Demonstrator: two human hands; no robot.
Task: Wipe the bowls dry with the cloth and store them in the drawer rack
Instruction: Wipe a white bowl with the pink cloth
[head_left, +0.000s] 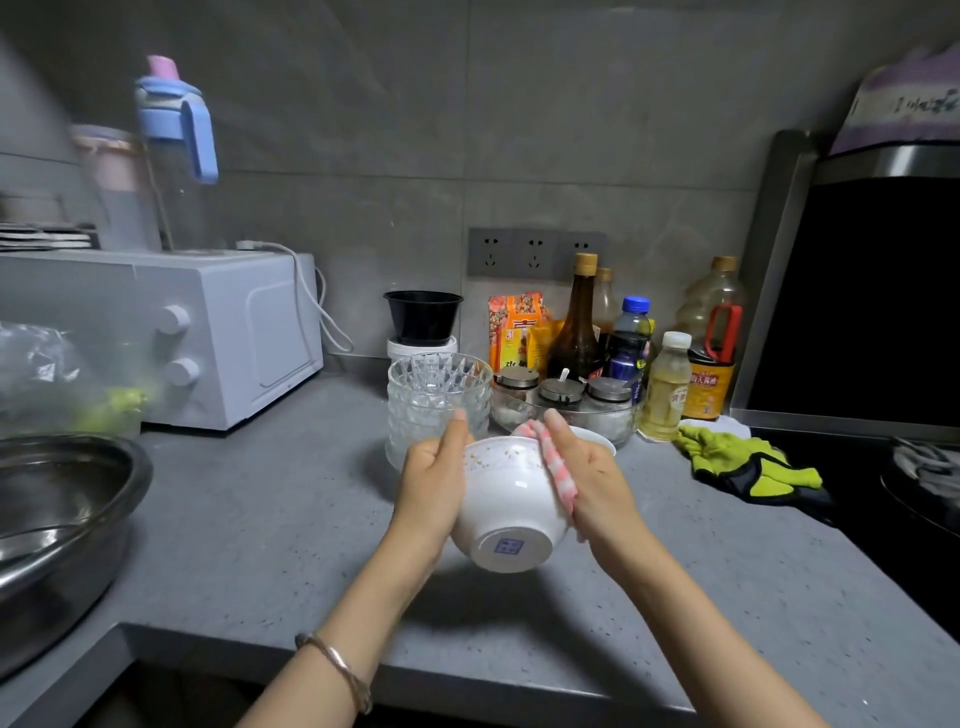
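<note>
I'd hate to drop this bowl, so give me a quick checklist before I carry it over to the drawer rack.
1. Left hand grips the white bowl: ok.
2. Cloth lies between right hand and the bowl's side: ok.
3. Bowl's inside dry: cannot tell, its foot faces the camera.
4. Drawer rack open and reachable: cannot tell, not in view.
5. Countertop bare under the bowl: ok.
</note>
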